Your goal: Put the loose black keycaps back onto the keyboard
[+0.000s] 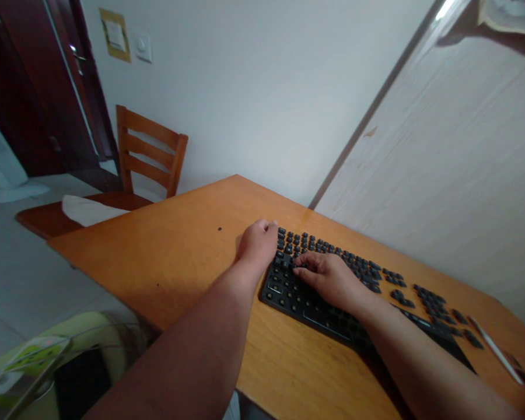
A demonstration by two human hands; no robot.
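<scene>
A black keyboard (328, 326) lies on the wooden table, many of its switches bare and a few keycaps seated near its far left corner. My right hand (332, 280) is over the keyboard's left part, thumb and fingertips pinched together on a small dark keycap (294, 266), mostly covered by the fingers. At the far left corner, my left hand (258, 244) rests in a loose fist beside the keyboard. Its fingertips are turned away, so what they hold, if anything, is hidden. Loose black keycaps (324, 244) lie in rows just behind the keyboard.
More keycaps (431, 303) and a white stick-like tool (496, 350) lie at the right of the table (192, 251). A small dark piece (219, 228) sits left of my hands. A wooden chair (151, 151) stands at the left, and a wall runs behind the table.
</scene>
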